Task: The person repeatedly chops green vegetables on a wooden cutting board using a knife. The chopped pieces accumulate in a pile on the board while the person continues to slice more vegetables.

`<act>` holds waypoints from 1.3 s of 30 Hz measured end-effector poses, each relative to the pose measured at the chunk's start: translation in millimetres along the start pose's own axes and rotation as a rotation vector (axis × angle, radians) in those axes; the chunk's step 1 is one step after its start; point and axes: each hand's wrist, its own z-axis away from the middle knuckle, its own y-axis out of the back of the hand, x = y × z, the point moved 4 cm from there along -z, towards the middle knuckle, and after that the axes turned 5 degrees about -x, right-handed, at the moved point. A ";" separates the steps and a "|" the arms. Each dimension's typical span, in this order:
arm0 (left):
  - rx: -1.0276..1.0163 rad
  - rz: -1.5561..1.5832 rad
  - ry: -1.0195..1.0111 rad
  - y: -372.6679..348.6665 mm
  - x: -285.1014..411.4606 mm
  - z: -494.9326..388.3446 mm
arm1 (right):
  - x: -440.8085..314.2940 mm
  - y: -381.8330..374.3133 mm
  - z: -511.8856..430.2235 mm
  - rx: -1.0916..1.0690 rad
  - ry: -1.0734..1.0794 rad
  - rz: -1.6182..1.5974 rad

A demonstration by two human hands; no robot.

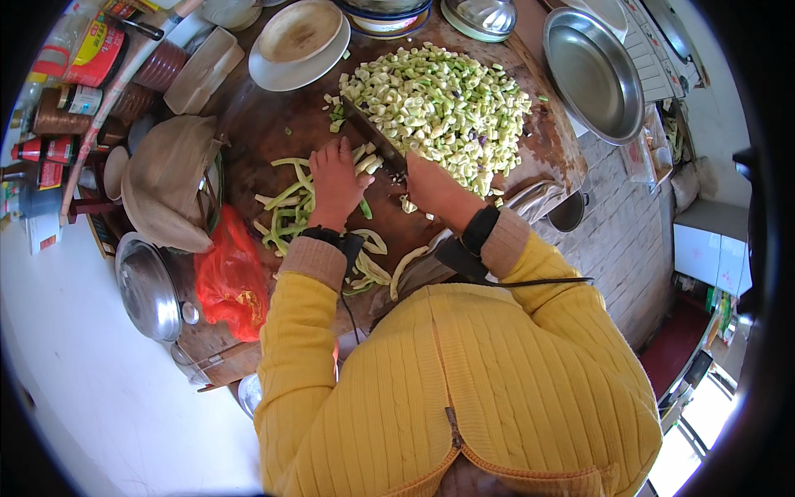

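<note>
My right hand (436,189) grips the handle of a kitchen cleaver (374,133), whose dark blade points away from me. My left hand (336,180) presses a small bunch of pale green bean pods (369,159) onto the brown wooden tabletop (261,127). The bunch's ends stick out on the right, close to the blade. Beyond the blade and to its right spreads a large heap of chopped bean pieces (444,112). Long uncut pods (289,208) lie left of my left hand, and more pods (371,268) lie nearer my body.
A red plastic bag (231,279), a cloth-covered basket (163,180) and a metal lid (146,286) stand at left. Behind are a wooden bowl (301,32) on a white plate (273,71). A metal basin (593,74) stands at right. Bottles and jars (93,53) crowd the left rear.
</note>
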 end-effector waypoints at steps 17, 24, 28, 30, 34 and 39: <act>0.015 0.253 -0.113 -18.5 -5.3 -5.3 | -43.1 14.1 31.7 -0.008 0.001 0.032; 0.012 0.337 -0.053 -22.3 -9.3 -5.3 | -38.5 -15.3 -9.3 0.056 0.007 0.154; 0.035 0.343 -0.058 -22.1 -9.1 -5.0 | -35.5 -21.5 -42.5 0.109 0.037 0.153; 0.046 0.360 -0.071 -22.7 -8.8 -4.5 | -37.5 -7.4 -55.2 0.086 0.039 0.131; 0.105 0.389 -0.075 -22.4 -9.6 -2.6 | -53.1 20.7 -22.6 0.133 0.113 0.175; 0.136 0.423 -0.106 -19.0 -10.2 -5.0 | -55.6 22.7 46.2 -0.012 0.000 0.091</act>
